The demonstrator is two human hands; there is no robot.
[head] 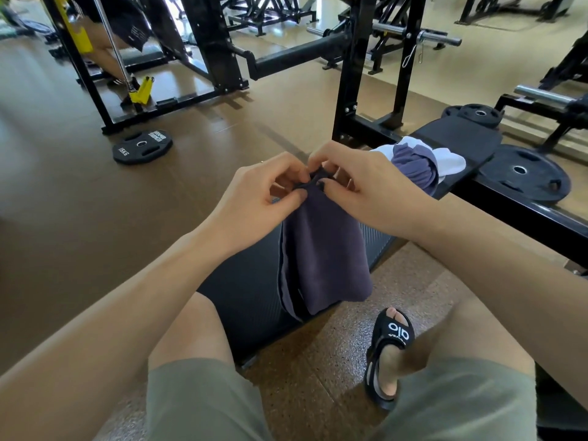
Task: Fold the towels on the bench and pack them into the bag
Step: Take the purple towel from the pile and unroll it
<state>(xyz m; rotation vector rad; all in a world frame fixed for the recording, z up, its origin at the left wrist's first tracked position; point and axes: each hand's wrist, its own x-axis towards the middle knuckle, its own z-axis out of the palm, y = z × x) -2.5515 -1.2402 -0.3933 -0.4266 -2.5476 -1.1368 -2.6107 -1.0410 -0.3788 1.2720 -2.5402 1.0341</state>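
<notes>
— Purple-grey terry, that towel (321, 249); why is it held up like that?

— Both hands meet at its top edge. The left hand (261, 192) and the right hand (356, 183) each have their fingers (299, 179) curled in, pinching the bunched corners together, so the cloth hangs doubled below the fingers and its lower end drapes onto the bench (248, 297). I think they are matching corners for a fold.

— And the rest?

— Beyond the right hand's fingers, farther along the bench, lies a crumpled pile (423, 160) of white and purple towels, probably left there until this one is done.

— The bag?

— Not in view, so packing looks a long way off.
</notes>
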